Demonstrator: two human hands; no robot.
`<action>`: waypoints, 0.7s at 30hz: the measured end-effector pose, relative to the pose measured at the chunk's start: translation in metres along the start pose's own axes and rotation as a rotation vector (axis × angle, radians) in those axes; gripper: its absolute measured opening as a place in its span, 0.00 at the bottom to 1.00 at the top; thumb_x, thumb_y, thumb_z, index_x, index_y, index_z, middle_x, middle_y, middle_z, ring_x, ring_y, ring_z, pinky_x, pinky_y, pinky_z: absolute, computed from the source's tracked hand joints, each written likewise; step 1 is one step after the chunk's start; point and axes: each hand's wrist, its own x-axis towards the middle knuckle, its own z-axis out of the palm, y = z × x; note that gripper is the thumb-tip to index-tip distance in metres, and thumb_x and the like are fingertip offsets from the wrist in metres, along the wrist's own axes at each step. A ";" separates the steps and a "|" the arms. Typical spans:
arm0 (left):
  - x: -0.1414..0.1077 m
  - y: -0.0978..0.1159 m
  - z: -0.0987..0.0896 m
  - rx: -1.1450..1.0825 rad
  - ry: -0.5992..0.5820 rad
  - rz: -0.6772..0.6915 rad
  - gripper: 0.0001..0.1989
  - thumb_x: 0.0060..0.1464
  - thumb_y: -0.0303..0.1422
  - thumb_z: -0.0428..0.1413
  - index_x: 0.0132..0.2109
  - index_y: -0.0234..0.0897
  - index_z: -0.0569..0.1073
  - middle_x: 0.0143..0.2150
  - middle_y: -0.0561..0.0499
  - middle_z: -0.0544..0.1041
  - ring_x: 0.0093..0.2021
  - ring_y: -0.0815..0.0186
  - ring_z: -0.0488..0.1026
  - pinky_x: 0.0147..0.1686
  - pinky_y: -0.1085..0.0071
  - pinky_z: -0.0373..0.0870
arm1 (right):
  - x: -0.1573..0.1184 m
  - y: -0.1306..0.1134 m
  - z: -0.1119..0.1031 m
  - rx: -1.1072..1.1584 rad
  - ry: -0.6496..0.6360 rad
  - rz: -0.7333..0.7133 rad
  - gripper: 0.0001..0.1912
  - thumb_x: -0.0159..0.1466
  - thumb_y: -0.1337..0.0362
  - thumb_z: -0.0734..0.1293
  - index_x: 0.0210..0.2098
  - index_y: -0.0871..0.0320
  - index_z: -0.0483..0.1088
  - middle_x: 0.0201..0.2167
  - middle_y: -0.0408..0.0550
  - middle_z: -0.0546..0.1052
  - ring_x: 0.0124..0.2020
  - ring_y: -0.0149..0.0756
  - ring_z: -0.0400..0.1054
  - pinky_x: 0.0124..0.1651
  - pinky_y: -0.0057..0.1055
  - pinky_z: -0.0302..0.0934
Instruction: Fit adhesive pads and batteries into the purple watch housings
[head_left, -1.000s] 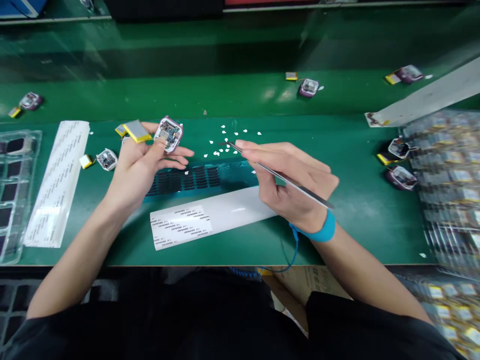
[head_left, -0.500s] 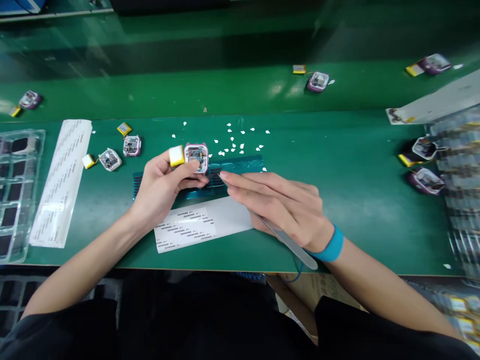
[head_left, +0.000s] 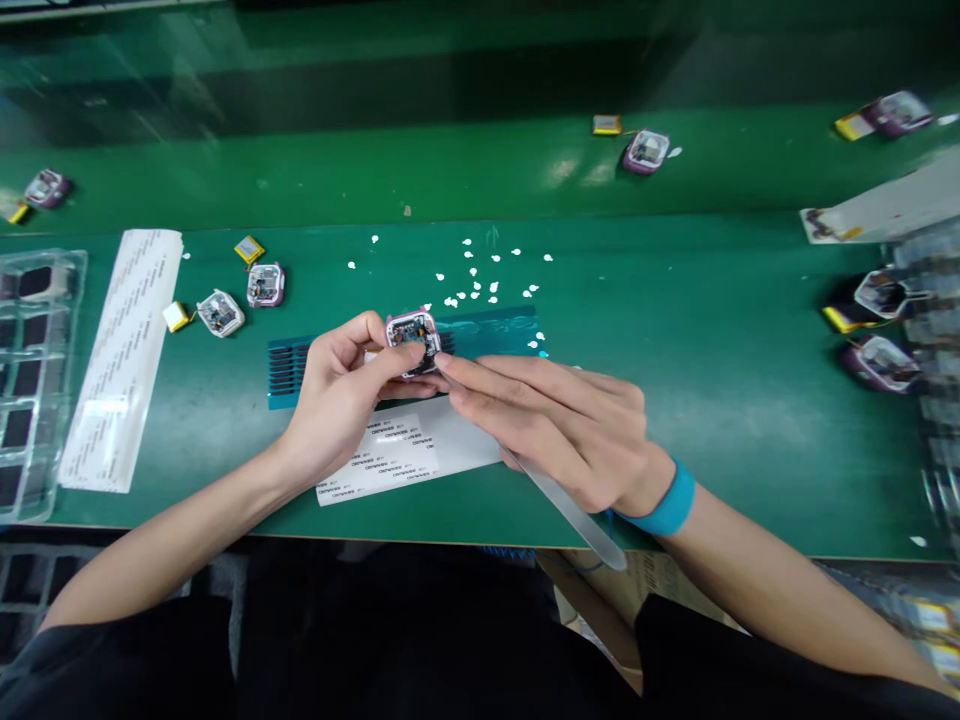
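Note:
My left hand (head_left: 334, 385) is closed around a small open watch case (head_left: 411, 328) with a pink-purple rim and a bare circuit board, thumb pressed on the inside. The case's battery is mostly hidden by the fingers. In my right hand (head_left: 574, 420) is a pair of metal tweezers (head_left: 577, 520), tips meeting the lower right edge of the case. What the tips grip, if anything, is too small to make out. Under the hands lie a blue film (head_left: 487, 330) with black strips and a printed white sheet (head_left: 390, 465).
Small white stickers (head_left: 473, 272) are scattered behind the hands. Two open cases, a white one (head_left: 220, 314) and a purple one (head_left: 265, 285), lie left with their batteries. A long white sheet (head_left: 120, 360) and a clear tray (head_left: 45, 390) stand further left; stacked trays (head_left: 937, 340) are at right.
The watch case has come right and slightly down, tilting, to meet the tweezer tips. Its yellow-edged battery, plainly visible before, is now mostly behind my left fingers. The view has shifted a little.

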 end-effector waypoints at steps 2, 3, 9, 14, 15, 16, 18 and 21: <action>0.000 -0.001 0.000 -0.006 0.004 -0.006 0.13 0.54 0.30 0.64 0.28 0.39 0.66 0.30 0.54 0.78 0.30 0.66 0.79 0.33 0.66 0.82 | 0.000 -0.001 -0.001 0.050 0.039 -0.011 0.12 0.73 0.66 0.64 0.52 0.49 0.74 0.55 0.45 0.80 0.55 0.39 0.77 0.50 0.35 0.78; 0.000 -0.001 0.000 -0.014 0.010 -0.011 0.13 0.54 0.30 0.64 0.28 0.39 0.66 0.30 0.54 0.78 0.30 0.66 0.79 0.32 0.67 0.82 | 0.001 -0.001 -0.001 0.055 0.069 -0.045 0.12 0.72 0.67 0.65 0.52 0.49 0.75 0.55 0.46 0.81 0.53 0.40 0.78 0.48 0.35 0.78; 0.000 -0.001 0.002 -0.076 0.072 -0.050 0.12 0.51 0.27 0.64 0.27 0.38 0.68 0.28 0.56 0.76 0.27 0.72 0.74 0.28 0.75 0.78 | 0.007 0.000 0.007 -0.203 0.121 -0.257 0.10 0.71 0.72 0.62 0.46 0.60 0.76 0.48 0.55 0.83 0.43 0.40 0.81 0.35 0.32 0.77; 0.000 -0.002 0.003 -0.069 0.103 -0.045 0.15 0.47 0.29 0.67 0.25 0.38 0.67 0.27 0.57 0.74 0.26 0.72 0.72 0.28 0.74 0.78 | 0.002 0.000 0.010 -0.199 0.084 -0.247 0.12 0.72 0.71 0.60 0.49 0.58 0.74 0.51 0.53 0.82 0.47 0.40 0.80 0.39 0.33 0.78; 0.000 -0.002 0.003 -0.066 0.103 -0.040 0.15 0.47 0.29 0.68 0.25 0.38 0.67 0.27 0.57 0.74 0.26 0.72 0.72 0.28 0.74 0.78 | 0.001 0.000 0.010 -0.177 0.083 -0.234 0.12 0.72 0.71 0.60 0.49 0.58 0.74 0.51 0.53 0.82 0.46 0.40 0.80 0.38 0.33 0.78; 0.000 -0.002 0.003 -0.063 0.103 -0.036 0.15 0.47 0.29 0.68 0.25 0.37 0.67 0.27 0.57 0.74 0.26 0.72 0.72 0.28 0.74 0.78 | 0.001 0.000 0.009 -0.151 0.077 -0.218 0.12 0.72 0.71 0.60 0.50 0.58 0.74 0.51 0.53 0.82 0.45 0.39 0.79 0.37 0.33 0.77; -0.001 -0.002 0.003 -0.062 0.106 -0.028 0.15 0.48 0.29 0.68 0.25 0.37 0.68 0.27 0.57 0.75 0.26 0.72 0.74 0.28 0.74 0.78 | 0.000 -0.001 0.009 -0.109 0.066 -0.199 0.12 0.72 0.71 0.61 0.51 0.61 0.73 0.52 0.57 0.81 0.41 0.40 0.79 0.33 0.33 0.76; -0.002 -0.003 0.003 -0.052 0.119 -0.001 0.13 0.49 0.31 0.68 0.26 0.37 0.70 0.26 0.57 0.76 0.27 0.70 0.77 0.30 0.73 0.80 | 0.002 -0.003 0.010 -0.123 0.057 -0.201 0.12 0.72 0.72 0.60 0.51 0.65 0.72 0.53 0.60 0.81 0.36 0.37 0.77 0.29 0.32 0.74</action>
